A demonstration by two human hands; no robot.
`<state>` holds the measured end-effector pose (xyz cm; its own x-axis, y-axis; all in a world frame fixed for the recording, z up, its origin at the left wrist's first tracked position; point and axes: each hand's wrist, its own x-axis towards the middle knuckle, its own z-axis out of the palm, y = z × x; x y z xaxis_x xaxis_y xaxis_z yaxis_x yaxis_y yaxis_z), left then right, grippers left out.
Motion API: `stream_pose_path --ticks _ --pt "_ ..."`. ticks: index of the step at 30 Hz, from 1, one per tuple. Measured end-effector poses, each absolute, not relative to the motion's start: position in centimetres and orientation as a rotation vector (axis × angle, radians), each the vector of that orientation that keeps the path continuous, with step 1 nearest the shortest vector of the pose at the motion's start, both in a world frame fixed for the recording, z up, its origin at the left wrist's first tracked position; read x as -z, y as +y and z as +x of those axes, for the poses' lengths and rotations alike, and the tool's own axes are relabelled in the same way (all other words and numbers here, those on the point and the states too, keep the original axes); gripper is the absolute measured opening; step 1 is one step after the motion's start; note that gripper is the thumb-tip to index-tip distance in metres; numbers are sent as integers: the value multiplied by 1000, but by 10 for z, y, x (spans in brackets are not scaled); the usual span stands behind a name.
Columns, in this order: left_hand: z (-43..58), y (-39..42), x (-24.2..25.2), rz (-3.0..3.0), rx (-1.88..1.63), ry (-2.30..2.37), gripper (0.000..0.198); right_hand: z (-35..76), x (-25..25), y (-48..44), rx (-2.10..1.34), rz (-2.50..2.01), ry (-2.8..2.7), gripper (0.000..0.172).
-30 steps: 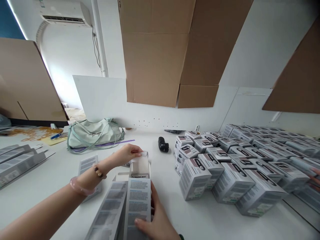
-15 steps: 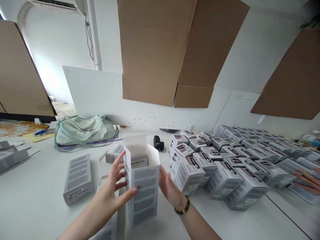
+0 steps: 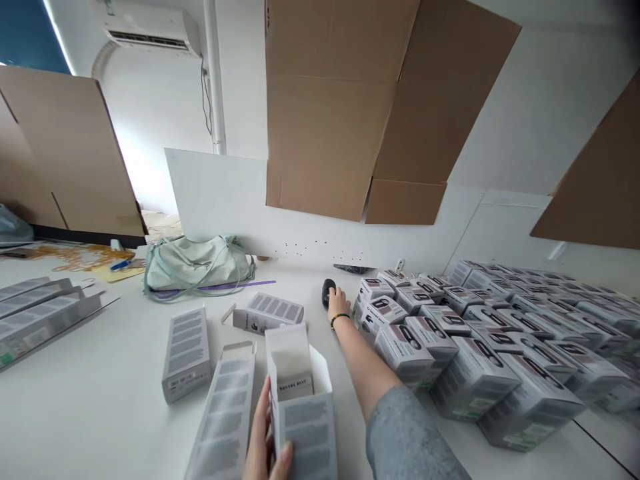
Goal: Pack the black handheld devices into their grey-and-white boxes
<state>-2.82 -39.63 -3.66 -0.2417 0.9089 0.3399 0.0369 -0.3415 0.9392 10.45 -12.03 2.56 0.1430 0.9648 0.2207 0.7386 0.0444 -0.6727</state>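
My left hand (image 3: 270, 440) is wrapped round the lower left side of a grey and white box (image 3: 307, 427), upright with its top flaps raised. Inside its opening shows a white piece with dark lettering. Farther back, my right hand (image 3: 338, 303), with a beaded bracelet at the wrist, has its fingers closed on a small black object (image 3: 329, 291). Left of the held box lie a long box (image 3: 225, 413) with an open end and a closed box (image 3: 187, 353). Another box (image 3: 275, 310) with an open flap lies behind them.
Many closed printed boxes (image 3: 430, 340) stand in rows on the right. Folded cartons (image 3: 45, 310) lie at the far left. A pale green bag (image 3: 197, 263) rests near the wall, beside a blue pen (image 3: 121, 265) and orange bands (image 3: 83, 257).
My right hand has left the box and reached forward to take hold of the black object. My left hand and the box are lower in view. The camera view has shifted left.
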Motion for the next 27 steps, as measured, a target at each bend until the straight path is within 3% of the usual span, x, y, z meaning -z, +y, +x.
stream_pose_path --ticks 4,11,15,21,24,27 --pt "-60 -382 24 1386 -1562 1379 60 98 -41 -126 -402 -1618 -1669 29" --pt "-72 -372 39 1687 -1548 1435 60 98 -123 -191 -222 -1162 -1402 34" --pt "-66 -372 43 1807 -1543 1461 62 114 -152 -262 -351 -626 -1259 28" --pt "-69 -372 54 2028 -1509 1305 76 105 -131 -321 -506 -714 -2055 18" --pt "-57 -372 45 2061 -1615 1281 73 104 -110 -327 -475 -791 -2215 7" --pt "-42 -373 31 2032 -1756 1317 65 113 -94 -328 -612 -666 -2172 12"
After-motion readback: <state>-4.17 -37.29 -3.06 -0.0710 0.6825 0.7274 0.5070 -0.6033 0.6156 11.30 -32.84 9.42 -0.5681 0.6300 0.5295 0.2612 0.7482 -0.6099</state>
